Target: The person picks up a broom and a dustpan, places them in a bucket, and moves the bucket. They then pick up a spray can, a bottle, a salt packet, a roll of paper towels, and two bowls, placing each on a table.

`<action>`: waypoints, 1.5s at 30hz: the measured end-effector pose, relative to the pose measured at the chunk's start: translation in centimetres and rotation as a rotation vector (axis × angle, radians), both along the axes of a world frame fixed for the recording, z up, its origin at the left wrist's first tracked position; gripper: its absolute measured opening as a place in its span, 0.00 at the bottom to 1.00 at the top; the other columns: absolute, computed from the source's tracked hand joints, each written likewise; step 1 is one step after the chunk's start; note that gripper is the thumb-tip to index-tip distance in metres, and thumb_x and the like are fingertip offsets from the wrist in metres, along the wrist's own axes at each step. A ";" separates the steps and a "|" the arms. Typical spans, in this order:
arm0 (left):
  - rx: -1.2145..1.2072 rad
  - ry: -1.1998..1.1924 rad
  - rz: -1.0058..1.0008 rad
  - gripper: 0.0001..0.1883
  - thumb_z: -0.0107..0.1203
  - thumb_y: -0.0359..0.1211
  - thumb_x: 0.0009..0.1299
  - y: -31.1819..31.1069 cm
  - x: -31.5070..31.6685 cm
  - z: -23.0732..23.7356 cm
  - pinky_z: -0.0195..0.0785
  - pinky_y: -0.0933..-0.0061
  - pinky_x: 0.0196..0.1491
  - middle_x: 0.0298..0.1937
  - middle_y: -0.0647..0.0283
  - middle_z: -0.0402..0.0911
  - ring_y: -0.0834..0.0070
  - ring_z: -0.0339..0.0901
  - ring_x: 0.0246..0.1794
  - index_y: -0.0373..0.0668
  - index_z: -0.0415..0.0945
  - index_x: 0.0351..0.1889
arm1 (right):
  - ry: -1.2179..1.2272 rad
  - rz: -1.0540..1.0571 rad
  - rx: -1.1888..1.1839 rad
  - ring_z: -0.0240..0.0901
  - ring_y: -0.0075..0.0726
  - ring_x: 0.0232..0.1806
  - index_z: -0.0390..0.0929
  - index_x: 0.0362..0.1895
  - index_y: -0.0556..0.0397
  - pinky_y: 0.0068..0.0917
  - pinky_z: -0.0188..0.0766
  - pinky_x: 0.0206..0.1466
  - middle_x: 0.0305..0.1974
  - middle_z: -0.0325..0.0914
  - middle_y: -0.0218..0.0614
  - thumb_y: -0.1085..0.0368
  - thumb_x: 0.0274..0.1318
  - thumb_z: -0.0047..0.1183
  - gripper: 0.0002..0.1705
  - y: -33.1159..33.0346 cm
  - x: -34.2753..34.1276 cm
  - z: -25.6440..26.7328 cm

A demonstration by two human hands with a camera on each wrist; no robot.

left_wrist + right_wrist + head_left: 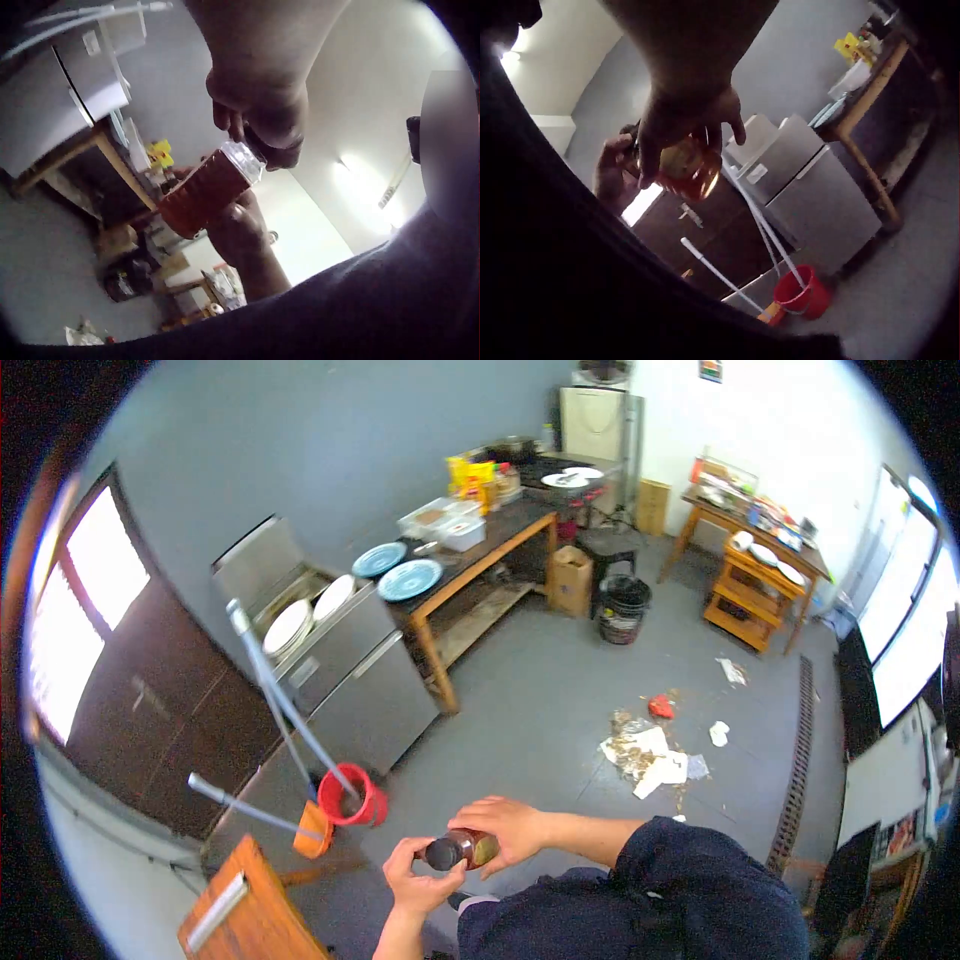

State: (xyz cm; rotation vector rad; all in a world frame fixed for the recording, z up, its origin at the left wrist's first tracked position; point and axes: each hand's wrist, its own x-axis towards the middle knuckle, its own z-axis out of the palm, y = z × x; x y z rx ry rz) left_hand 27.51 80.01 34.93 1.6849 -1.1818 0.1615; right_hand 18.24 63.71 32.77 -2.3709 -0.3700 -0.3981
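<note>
Reddish-brown cylindrical jar [468, 842] is held in mid-air, close before the person's dark navy clothing [650, 890] and above the grey floor [520, 710]. It is tilted, with its round black lid [443, 854] directed toward the lower left of the head view. A yellowish patch [486, 850] is seen on its side. The lid end is pinched between the thumb and curled fingers of the left hand [418, 882]. The jar's body is gripped by the right hand [513, 829], its fingers bent around the side. Whether the lid is tight or loose cannot be told.

Beyond the hands, a red plastic bucket [373, 812] is noted on the floor, with a long pale handle [300, 708] leaning from it; an orange dustpan [313, 832] is placed just beside. Two white plates [288, 626] are set on a grey metal cabinet [370, 695]. Two blue plates [410, 580] are laid on the near end of a dark-topped wooden table [512, 525]; yellow packets [468, 478] are stood farther along. White sheets [655, 765] are strewn over the floor among brown scraps [628, 752], near a small red object [661, 707].
</note>
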 end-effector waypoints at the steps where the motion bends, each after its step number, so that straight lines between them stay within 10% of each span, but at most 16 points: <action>1: 0.012 0.016 -0.037 0.18 0.62 0.32 0.34 -2.3 -0.4 0.6 0.62 0.79 0.24 0.20 0.63 0.71 0.75 0.69 0.19 0.41 0.69 0.24 | 0.007 -0.124 0.029 0.64 0.45 0.39 0.63 0.44 0.53 0.35 0.59 0.44 0.40 0.66 0.40 0.51 0.21 0.62 0.39 -0.9 -0.7 -0.4; 6: 0.162 0.045 -0.337 0.22 0.64 0.33 0.35 -9.6 -0.6 0.0 0.61 0.81 0.24 0.23 0.65 0.71 0.79 0.67 0.20 0.41 0.70 0.30 | 0.139 -0.418 0.197 0.63 0.44 0.42 0.63 0.44 0.54 0.36 0.58 0.45 0.39 0.68 0.40 0.50 0.19 0.62 0.41 -5.1 -3.8 -3.1; 11: 0.326 0.196 -0.830 0.41 0.69 0.40 0.30 -17.5 2.8 -2.1 0.54 0.64 0.52 0.47 0.56 0.65 0.62 0.60 0.52 0.44 0.65 0.46 | 0.177 -0.330 0.476 0.66 0.42 0.39 0.66 0.41 0.58 0.32 0.61 0.43 0.35 0.70 0.44 0.55 0.20 0.63 0.37 -11.6 -4.3 -4.5; 15: 0.470 0.557 -0.945 0.35 0.69 0.38 0.30 -24.8 5.6 -5.2 0.52 0.63 0.53 0.51 0.58 0.62 0.62 0.56 0.54 0.45 0.70 0.41 | 0.350 -0.246 0.523 0.67 0.39 0.36 0.68 0.37 0.58 0.31 0.63 0.39 0.33 0.70 0.43 0.60 0.21 0.61 0.31 -17.9 -0.4 -4.5; 19: 0.387 0.224 -0.897 0.29 0.68 0.36 0.32 -32.8 11.1 -4.9 0.55 0.64 0.52 0.49 0.55 0.65 0.63 0.61 0.51 0.42 0.70 0.35 | 0.431 -0.318 0.576 0.66 0.40 0.38 0.67 0.40 0.57 0.29 0.63 0.41 0.36 0.70 0.43 0.58 0.17 0.62 0.36 -25.2 4.9 -4.8; 22: 0.152 0.603 -0.752 0.28 0.67 0.34 0.34 -37.4 13.3 -8.2 0.60 0.66 0.47 0.43 0.54 0.69 0.64 0.68 0.44 0.40 0.69 0.36 | 0.279 -0.441 0.656 0.63 0.42 0.45 0.64 0.45 0.56 0.30 0.60 0.47 0.42 0.67 0.44 0.57 0.19 0.62 0.39 -30.7 7.4 -4.6; 26: 0.153 0.318 -0.649 0.26 0.66 0.33 0.35 -44.7 15.6 -7.0 0.64 0.69 0.40 0.34 0.58 0.73 0.67 0.71 0.36 0.41 0.68 0.34 | 0.316 -0.672 0.368 0.53 0.44 0.54 0.54 0.54 0.54 0.34 0.50 0.55 0.49 0.59 0.44 0.58 0.30 0.58 0.42 -37.6 8.2 -4.9; 30: 0.315 0.033 -0.691 0.25 0.64 0.38 0.32 -53.4 16.5 -8.0 0.61 0.70 0.31 0.29 0.63 0.73 0.69 0.71 0.30 0.44 0.68 0.31 | 0.291 -0.705 0.564 0.67 0.40 0.37 0.57 0.52 0.52 0.30 0.64 0.39 0.41 0.66 0.43 0.52 0.33 0.56 0.39 -44.2 7.2 -1.2; 33: 0.329 -0.231 -0.692 0.26 0.62 0.44 0.31 -60.8 14.9 -9.2 0.54 0.71 0.26 0.26 0.67 0.73 0.71 0.71 0.26 0.46 0.68 0.30 | 0.123 -0.922 0.198 0.69 0.41 0.26 0.63 0.46 0.51 0.30 0.66 0.29 0.31 0.69 0.40 0.47 0.35 0.53 0.33 -49.1 7.2 -1.1; 45: 0.245 -0.363 -0.967 0.31 0.59 0.48 0.39 -90.5 4.1 -6.3 0.54 0.70 0.37 0.37 0.65 0.73 0.73 0.70 0.37 0.44 0.67 0.40 | 0.295 -1.393 -0.011 0.68 0.48 0.31 0.70 0.30 0.55 0.37 0.66 0.32 0.28 0.70 0.43 0.46 0.34 0.50 0.26 -72.8 -1.8 1.3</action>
